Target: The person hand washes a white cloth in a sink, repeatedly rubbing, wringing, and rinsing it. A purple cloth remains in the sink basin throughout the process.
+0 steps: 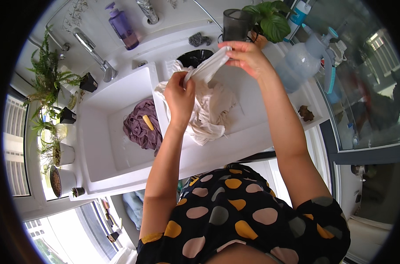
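A white cloth garment (210, 112) lies bunched in the right-hand side of a white laundry sink (253, 115), partly over the divider. My left hand (180, 95) grips one part of it near the divider. Farther up and to the right, my right hand (244, 59) pinches the end of the same cloth, so a strip stretches between both hands. In the left basin (97, 132) rests a crumpled mauve cloth (142, 123), with a pale yellow bar, perhaps soap, (148, 122) on top.
Behind the basin stand a chrome faucet (97, 56), a purple pump bottle (122, 28), a dark scouring pad (199, 39) and a dark grey cup (235, 24). Potted plants (64, 153) line the left rim. A pressure sprayer (299, 62) and a leafy plant (274, 23) stand right.
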Action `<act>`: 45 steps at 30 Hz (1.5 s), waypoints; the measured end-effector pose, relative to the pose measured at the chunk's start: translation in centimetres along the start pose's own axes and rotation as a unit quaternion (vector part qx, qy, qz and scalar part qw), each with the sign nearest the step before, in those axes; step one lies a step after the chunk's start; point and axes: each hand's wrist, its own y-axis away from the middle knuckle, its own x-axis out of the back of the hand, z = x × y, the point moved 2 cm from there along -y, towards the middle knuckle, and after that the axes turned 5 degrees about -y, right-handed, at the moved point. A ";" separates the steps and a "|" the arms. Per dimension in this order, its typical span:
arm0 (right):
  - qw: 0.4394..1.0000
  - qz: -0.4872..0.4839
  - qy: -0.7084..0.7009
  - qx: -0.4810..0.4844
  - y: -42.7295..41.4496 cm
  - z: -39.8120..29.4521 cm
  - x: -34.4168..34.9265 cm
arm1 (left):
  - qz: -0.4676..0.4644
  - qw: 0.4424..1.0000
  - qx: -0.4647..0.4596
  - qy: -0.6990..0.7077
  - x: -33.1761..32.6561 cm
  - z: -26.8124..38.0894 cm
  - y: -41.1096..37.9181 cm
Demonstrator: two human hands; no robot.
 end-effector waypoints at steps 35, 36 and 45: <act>0.897 -0.026 0.380 0.223 5.9 6.9 -6.6 | -0.137 0.904 0.021 0.403 2.5 -2.3 -1.8; 0.902 0.013 0.384 0.195 5.9 8.1 -6.0 | -0.137 0.927 0.017 0.350 3.1 -1.1 -2.6; 0.991 -0.050 -0.064 0.110 2.7 -2.5 -4.6 | -0.057 0.954 0.075 0.284 8.2 3.5 -6.7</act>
